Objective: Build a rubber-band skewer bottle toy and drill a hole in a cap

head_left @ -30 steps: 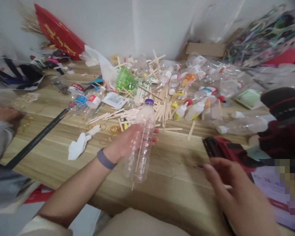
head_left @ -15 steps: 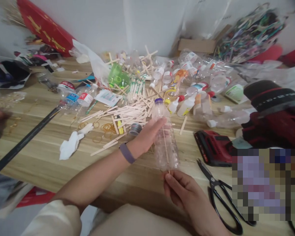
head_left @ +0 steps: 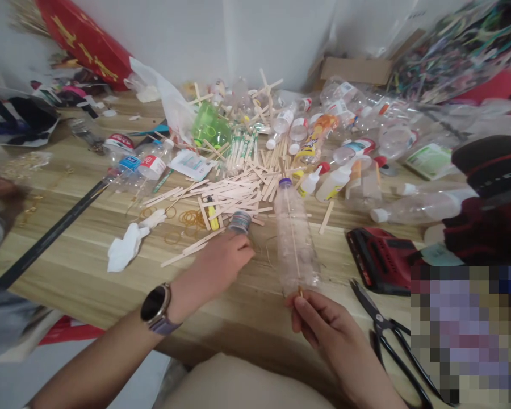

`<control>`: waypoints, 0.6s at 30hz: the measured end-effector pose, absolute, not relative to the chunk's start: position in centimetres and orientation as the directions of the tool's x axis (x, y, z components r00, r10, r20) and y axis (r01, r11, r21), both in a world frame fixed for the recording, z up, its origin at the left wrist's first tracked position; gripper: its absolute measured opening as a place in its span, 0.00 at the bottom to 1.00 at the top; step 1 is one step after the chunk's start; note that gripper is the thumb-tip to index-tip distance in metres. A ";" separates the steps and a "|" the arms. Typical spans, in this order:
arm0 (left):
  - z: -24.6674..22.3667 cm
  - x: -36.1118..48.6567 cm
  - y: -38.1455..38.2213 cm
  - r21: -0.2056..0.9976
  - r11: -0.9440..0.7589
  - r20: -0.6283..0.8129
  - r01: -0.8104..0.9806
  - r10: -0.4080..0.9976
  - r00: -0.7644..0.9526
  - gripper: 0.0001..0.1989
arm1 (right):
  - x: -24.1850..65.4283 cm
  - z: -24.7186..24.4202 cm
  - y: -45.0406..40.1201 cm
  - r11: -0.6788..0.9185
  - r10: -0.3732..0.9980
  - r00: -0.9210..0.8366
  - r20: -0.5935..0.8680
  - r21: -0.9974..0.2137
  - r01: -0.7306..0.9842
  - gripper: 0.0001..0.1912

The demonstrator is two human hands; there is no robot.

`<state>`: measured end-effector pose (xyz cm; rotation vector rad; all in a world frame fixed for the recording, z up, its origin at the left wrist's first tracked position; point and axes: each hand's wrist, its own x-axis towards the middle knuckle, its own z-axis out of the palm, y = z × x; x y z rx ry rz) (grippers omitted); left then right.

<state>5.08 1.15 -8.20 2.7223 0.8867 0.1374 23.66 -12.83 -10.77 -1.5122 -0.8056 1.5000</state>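
A clear plastic bottle point(head_left: 296, 241) with a purple neck ring or cap stands out in front of me, its base toward me. A thin wooden stick point(head_left: 295, 238) shows lengthwise through it. At the base end, my right hand point(head_left: 319, 324) pinches the stick's near end between thumb and fingers. My left hand point(head_left: 215, 261), wearing a watch, is over the table left of the bottle, apart from it. Its fingers are curled together; whether they hold anything is hidden. Just beyond it lies a small grey spool point(head_left: 241, 220), partly covered by the hand.
Popsicle sticks point(head_left: 234, 190) are heaped behind, with rubber bands point(head_left: 191, 218) and crumpled tissue point(head_left: 125, 247) to the left. Scissors point(head_left: 381, 324) and a red battery tool point(head_left: 378, 255) lie right. Glue bottles point(head_left: 334, 182) and several plastic bottles fill the back. Another person's hand point(head_left: 0, 190) shows far left.
My left hand has let go of the bottle and moved left and toward me, beside the spool. My right hand still pinches the stick. The view has shifted slightly.
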 end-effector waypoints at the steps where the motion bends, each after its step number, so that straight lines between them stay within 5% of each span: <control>1: -8.7 4.9 1.0 0.203 -0.806 -0.014 0.557 0.566 0.824 0.14 | 23.5 -10.8 -12.6 -0.445 0.890 0.065 -0.452 -0.890 -0.096 0.28; 5: -10.2 5.0 1.1 0.067 -0.851 -0.028 0.521 0.520 0.853 0.13 | 23.1 -10.5 -12.1 -0.447 0.892 0.048 -0.450 -0.892 -0.062 0.29; 13: -10.7 4.0 1.5 0.223 -0.691 0.022 0.688 0.709 0.705 0.14 | 22.9 -10.4 -12.1 -0.446 0.885 0.097 -0.455 -0.890 -0.099 0.28; 18: -10.5 4.6 1.9 0.210 -0.727 -0.033 0.653 0.662 0.748 0.14 | 22.7 -10.4 -12.0 -0.439 0.893 0.069 -0.444 -0.895 -0.084 0.26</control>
